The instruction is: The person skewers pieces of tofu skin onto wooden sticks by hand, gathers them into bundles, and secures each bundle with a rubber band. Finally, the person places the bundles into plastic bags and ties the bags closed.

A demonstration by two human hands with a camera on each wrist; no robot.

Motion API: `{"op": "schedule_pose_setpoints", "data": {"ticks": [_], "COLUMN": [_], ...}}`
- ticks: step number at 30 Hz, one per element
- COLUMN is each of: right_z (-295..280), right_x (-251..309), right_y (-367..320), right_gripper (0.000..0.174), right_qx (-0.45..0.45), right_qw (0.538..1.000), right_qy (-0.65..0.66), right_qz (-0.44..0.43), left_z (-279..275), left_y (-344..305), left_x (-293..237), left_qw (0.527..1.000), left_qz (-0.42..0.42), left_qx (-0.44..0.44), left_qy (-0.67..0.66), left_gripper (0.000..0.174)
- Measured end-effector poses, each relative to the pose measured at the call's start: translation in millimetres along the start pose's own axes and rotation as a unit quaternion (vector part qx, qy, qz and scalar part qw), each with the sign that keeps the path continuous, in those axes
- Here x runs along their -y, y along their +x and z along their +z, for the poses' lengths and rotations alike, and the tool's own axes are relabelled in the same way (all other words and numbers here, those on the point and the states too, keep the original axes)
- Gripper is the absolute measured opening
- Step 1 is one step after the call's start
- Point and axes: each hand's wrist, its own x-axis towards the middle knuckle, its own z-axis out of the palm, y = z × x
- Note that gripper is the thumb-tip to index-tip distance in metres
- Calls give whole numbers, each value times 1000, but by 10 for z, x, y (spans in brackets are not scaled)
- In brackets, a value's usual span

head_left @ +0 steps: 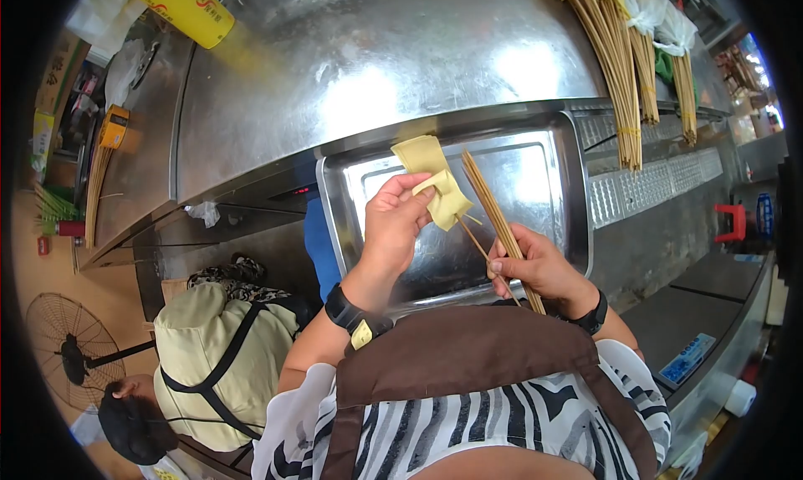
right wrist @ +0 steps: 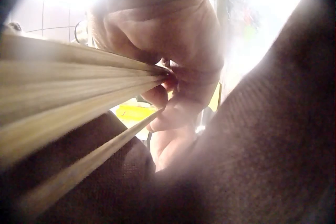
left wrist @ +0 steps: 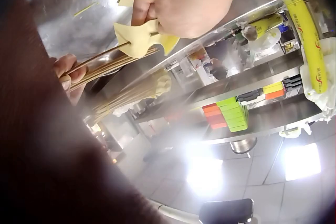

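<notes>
My left hand [head_left: 391,225] pinches a folded, pale yellow sheet that looks like tofu skin [head_left: 452,204], with more flat sheets [head_left: 420,154] sticking out beyond the fingers. A single bamboo skewer [head_left: 475,241] runs into the folded sheet; in the left wrist view its shaft passes through the tofu skin [left wrist: 140,39]. Thumb and fingers of my right hand [head_left: 542,269] pinch that skewer while the same hand grips a bundle of bamboo skewers [head_left: 493,202]. Close up in the right wrist view, the bundle [right wrist: 79,87] lies beside the single skewer [right wrist: 100,158]. Both hands are over a metal tray [head_left: 328,191].
Bunches of long sticks with yellow tops [head_left: 606,57] lie on the steel counter [head_left: 276,87] at upper right. A yellow roll [head_left: 188,11] lies at upper left. Another person [head_left: 209,354] is at my left, near a standing fan [head_left: 74,354]. A red stool [head_left: 732,222] stands far right.
</notes>
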Motion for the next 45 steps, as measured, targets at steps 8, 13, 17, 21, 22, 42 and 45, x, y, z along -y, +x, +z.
{"op": "schedule_pose_setpoints", "data": {"ticks": [8,13,17,21,22,42,45], "right_z": [-73,-84,-71,-104,-109,-406,-370], "right_x": [-27,-30,-15,-24,-25,15,33], "right_y": [-5,-5,-12,-37,-47,-185,-148], "right_gripper": [17,18,18,17,16,14,15], "right_qx": [-1,-1,-23,-24,-25,8,16], "right_qw": [1000,1000,999,999,999,996,997], "right_qy": [20,24,23,29,27,77,69], "right_qz": [-3,-1,-3,-13,-15,-42,-20], "left_z": [145,125,167,214,213,552,593], "left_y": [-107,-139,-168,-152,-136,108,163], "left_x": [65,177,243,240,252,-24,14], "left_qw": [999,994,989,986,986,894,947], "left_qz": [-13,-62,-89,-91,-90,-88,-39], "left_qx": [32,89,115,130,132,155,151], "left_qy": [-6,-7,31,54,55,411,280], "left_gripper": [36,36,32,30,30,22,16]}}
